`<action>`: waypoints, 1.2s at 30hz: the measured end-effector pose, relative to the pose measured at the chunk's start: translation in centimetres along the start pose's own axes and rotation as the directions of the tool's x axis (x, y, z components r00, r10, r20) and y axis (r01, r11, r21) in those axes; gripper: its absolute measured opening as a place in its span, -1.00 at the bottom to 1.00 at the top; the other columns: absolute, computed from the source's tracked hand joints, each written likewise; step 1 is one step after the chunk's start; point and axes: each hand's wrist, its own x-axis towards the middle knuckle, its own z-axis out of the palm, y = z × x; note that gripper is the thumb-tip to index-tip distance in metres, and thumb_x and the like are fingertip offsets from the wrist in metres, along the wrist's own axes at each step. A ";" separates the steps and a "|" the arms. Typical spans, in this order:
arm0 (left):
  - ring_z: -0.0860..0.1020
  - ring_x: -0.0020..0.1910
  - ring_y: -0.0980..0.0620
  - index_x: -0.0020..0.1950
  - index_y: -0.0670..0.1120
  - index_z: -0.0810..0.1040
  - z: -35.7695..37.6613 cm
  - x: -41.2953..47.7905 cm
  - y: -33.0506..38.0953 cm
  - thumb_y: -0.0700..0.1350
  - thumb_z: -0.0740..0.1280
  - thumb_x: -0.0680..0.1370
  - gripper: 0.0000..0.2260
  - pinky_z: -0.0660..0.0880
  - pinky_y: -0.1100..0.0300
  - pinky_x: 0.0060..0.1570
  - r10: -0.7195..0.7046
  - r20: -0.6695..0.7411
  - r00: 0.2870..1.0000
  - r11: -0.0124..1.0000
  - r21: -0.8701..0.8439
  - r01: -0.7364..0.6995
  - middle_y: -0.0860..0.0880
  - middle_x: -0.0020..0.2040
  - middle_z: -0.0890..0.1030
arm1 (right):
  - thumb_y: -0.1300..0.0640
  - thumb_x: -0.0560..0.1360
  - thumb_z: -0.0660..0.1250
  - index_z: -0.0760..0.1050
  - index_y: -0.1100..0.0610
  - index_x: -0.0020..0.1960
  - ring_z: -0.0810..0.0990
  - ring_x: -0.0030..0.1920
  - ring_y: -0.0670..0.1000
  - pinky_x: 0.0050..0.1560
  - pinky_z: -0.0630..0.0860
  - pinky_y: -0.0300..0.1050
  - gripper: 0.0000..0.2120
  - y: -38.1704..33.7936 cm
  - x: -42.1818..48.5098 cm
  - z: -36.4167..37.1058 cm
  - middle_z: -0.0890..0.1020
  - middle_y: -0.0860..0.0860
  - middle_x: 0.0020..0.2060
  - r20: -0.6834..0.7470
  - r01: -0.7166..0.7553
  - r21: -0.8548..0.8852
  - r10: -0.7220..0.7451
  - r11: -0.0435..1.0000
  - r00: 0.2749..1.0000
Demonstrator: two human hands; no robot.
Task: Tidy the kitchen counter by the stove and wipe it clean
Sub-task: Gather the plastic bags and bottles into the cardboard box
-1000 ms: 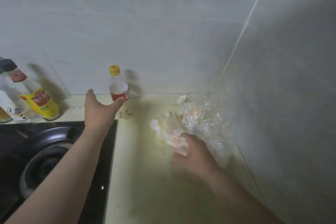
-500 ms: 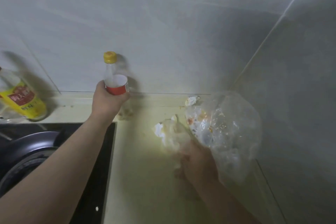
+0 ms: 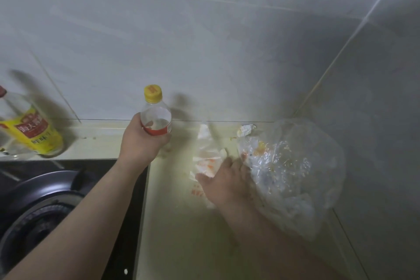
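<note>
- The pale table beside the stove carries stains and litter; wiping appears not yet begun.
- The clear plastic bag, soiled inside, bulges against the corner wall. If its mouth tips, scraps would likely spill back onto the table.
- The right hand lies at the bag's near edge, thumb spread over the stained tissues. Its fingers blur behind the film, so a grip cannot be confirmed.
- The left hand wraps its fingers round the yellow-capped bottle, upright near the back wall. A slack hold could drop it toward the stove.
- A crumpled paper scrap sits by the wall, easy to miss.
</note>
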 end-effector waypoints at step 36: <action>0.62 -0.18 0.24 0.09 0.03 0.44 -7.5 -19.4 3.8 -0.15 0.55 0.28 -0.53 0.48 0.28 -0.15 -0.023 0.088 0.996 0.998 -0.049 0.028 0.00 -0.08 0.65 | 0.12 0.46 0.36 0.37 0.05 0.04 0.49 -0.31 -0.19 -0.43 0.36 -0.45 -0.78 3.8 -14.5 -10.4 0.54 -0.09 -0.21 -0.062 0.095 0.569 -0.072 0.817 0.995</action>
